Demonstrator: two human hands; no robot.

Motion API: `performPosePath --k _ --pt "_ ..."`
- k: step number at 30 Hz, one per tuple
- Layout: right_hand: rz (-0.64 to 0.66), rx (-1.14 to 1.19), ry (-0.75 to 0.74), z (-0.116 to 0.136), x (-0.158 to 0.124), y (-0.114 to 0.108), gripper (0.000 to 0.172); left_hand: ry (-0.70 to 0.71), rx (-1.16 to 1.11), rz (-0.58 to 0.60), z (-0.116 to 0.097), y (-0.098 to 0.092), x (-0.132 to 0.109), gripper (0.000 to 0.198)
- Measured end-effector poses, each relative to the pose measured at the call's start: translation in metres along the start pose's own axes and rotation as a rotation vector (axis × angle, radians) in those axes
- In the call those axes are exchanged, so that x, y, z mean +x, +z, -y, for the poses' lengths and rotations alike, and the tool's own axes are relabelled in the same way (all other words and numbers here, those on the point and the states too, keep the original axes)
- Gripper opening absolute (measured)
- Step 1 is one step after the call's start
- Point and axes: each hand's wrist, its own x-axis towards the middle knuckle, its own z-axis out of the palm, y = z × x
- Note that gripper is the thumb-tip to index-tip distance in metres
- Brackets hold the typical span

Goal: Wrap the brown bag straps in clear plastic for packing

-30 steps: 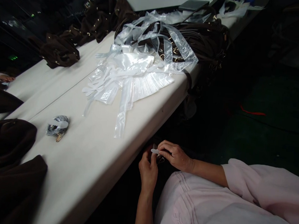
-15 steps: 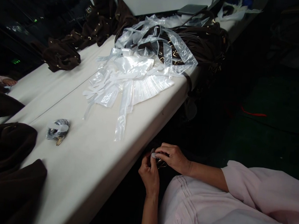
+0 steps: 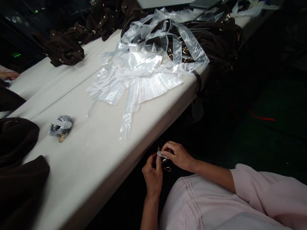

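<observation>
Below the white table's front edge [image 3: 128,169], my two hands meet over my lap. My right hand [image 3: 178,155] pinches a small white plastic strip [image 3: 160,153] laid over a little metal clasp [image 3: 166,161] with a gold ring. My left hand [image 3: 153,174] grips the same clasp from below, thumb up against it. The piece is dark and mostly hidden by my fingers. On the table to the left lies a small wrapped bundle of metal parts [image 3: 60,126] with a white strip across it.
A heap of clear plastic bags and strips [image 3: 143,68] covers the table's middle. Dark brown bags lie at the near left [image 3: 8,168], far left [image 3: 63,49] and behind the plastic [image 3: 216,39]. Another person's hand [image 3: 6,74] rests at the far left edge.
My hands have stayed together on the clasp and shifted slightly up in the view; the white strip has turned a little between my right fingers. The camera drifted slightly.
</observation>
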Motion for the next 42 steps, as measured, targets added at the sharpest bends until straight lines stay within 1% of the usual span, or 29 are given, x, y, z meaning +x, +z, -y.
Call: performPosePath --k 3,7,9,13,15,17,20,23,25,29,31,33,35,37,39,40,42 --pt "0.009 -0.017 0.023 0.003 0.000 0.001 0.015 -0.042 -0.007 -0.033 -0.001 0.002 0.004 0.034" --pt "-0.005 -0.037 0.008 0.005 -0.002 0.002 0.014 -0.086 0.008 -0.065 -0.005 0.004 0.007 0.031" --pt "-0.024 -0.051 -0.006 0.005 -0.002 0.003 0.012 -0.110 -0.032 -0.081 -0.009 0.004 0.006 0.030" --pt "-0.075 -0.153 -0.019 0.006 0.000 0.005 0.006 -0.149 -0.141 -0.036 -0.015 0.003 0.001 0.029" --pt "-0.090 -0.223 -0.056 0.007 0.000 0.006 0.005 -0.145 -0.153 -0.011 -0.015 0.002 -0.001 0.028" --pt "-0.070 -0.251 -0.113 0.009 0.001 0.006 0.006 -0.132 -0.143 -0.008 -0.013 0.001 -0.002 0.027" --pt "-0.027 -0.171 -0.164 0.008 0.000 0.004 0.009 -0.126 -0.138 -0.002 -0.013 -0.001 -0.005 0.026" --pt "0.017 -0.069 -0.124 0.002 0.002 0.001 0.011 -0.116 -0.109 0.041 -0.015 -0.003 -0.007 0.027" --pt "0.067 -0.033 -0.061 -0.006 0.008 0.000 0.013 -0.094 -0.060 0.054 -0.016 -0.003 -0.007 0.027" --pt "0.242 0.030 0.122 -0.016 0.019 -0.001 0.019 -0.034 0.061 0.058 -0.013 -0.002 -0.007 0.029" --pt "0.281 0.082 0.196 -0.017 0.021 0.000 0.021 0.022 0.144 0.049 -0.012 0.000 -0.010 0.031" --pt "0.270 0.121 0.220 -0.017 0.022 0.001 0.022 0.103 0.249 0.015 -0.009 0.004 -0.012 0.032" --pt "0.245 0.118 0.227 -0.018 0.022 0.004 0.023 0.210 0.375 -0.048 -0.005 0.009 -0.012 0.032" --pt "0.232 0.074 0.230 -0.019 0.023 0.007 0.026 0.331 0.488 -0.108 0.000 0.014 -0.011 0.031" --pt "0.211 0.010 0.202 -0.019 0.022 0.010 0.023 0.418 0.548 -0.142 0.004 0.017 -0.008 0.031" --pt "0.188 -0.020 0.177 -0.018 0.022 0.011 0.020 0.431 0.543 -0.142 0.005 0.017 -0.007 0.031" --pt "0.119 -0.057 0.135 -0.016 0.020 0.013 0.015 0.392 0.438 -0.101 0.005 0.013 -0.005 0.030"
